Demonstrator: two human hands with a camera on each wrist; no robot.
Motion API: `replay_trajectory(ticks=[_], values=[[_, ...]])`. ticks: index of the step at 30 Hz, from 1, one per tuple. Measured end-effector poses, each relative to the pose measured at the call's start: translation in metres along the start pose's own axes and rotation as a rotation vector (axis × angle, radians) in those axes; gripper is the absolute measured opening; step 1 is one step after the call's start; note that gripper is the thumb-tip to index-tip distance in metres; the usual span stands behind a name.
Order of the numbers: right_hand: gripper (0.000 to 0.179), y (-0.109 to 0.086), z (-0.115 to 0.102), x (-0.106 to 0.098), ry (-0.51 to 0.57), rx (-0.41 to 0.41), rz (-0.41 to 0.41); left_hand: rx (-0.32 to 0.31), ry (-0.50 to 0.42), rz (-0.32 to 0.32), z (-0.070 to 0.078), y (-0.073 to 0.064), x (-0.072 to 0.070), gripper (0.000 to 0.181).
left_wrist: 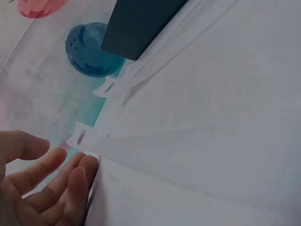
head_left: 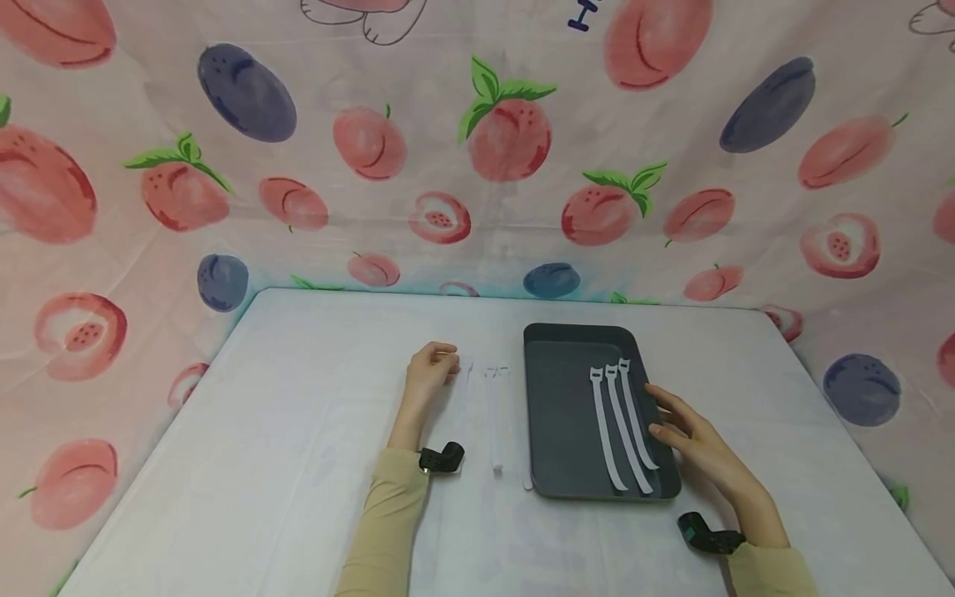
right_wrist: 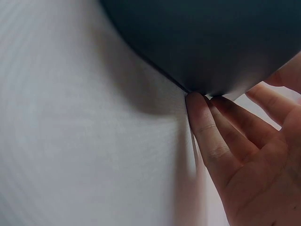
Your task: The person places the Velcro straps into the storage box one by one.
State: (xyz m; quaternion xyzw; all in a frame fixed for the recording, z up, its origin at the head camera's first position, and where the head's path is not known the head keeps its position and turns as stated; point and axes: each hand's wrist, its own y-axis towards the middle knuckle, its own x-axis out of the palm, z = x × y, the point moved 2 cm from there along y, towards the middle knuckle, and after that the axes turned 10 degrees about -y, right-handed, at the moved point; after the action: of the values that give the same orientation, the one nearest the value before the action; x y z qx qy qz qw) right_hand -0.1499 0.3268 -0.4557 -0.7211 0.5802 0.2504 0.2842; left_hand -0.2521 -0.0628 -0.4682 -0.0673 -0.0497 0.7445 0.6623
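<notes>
White straps [head_left: 494, 423] run lengthwise mid-frame in the head view, just right of my nearer left hand [head_left: 431, 369], the dark tray [head_left: 559, 414] hemming them, worktop [head_left: 298, 431] stretching leftward. Left wrist: loosely bent fingers [left_wrist: 40, 172], apart, beside a strap head [left_wrist: 89, 139]. Right wrist: my right hand [right_wrist: 254, 160], fingers extended, touches the tray's edge.

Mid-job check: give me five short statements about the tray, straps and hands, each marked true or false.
1. The tray holds three white straps. True.
2. Their slotted ends face the near side. False: they face the far side.
3. The right hand is at the tray's right edge. True.
4. The left hand rests inside the tray. False: the left hand is left of it, apart.
5. More straps lie on the table, left of the tray. True.
</notes>
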Motion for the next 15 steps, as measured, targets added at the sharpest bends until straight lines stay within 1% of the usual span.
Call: replay_trajectory(ticks=[7,10,15], values=[[0.066,0.0001,0.0001,0.0001,0.005,0.008,-0.005,0.052,0.094,-0.059,0.0007,-0.0012,0.0016,0.026],[0.066,0.0001,0.0000,0.0002,0.004,0.006,-0.004,0.078,0.101,-0.071,0.0007,-0.0026,0.0026,0.025],[0.066,-0.0002,-0.0003,0.0003,0.012,0.002,-0.003,0.106,0.100,-0.063,-0.0011,-0.0038,0.0028,0.022]])
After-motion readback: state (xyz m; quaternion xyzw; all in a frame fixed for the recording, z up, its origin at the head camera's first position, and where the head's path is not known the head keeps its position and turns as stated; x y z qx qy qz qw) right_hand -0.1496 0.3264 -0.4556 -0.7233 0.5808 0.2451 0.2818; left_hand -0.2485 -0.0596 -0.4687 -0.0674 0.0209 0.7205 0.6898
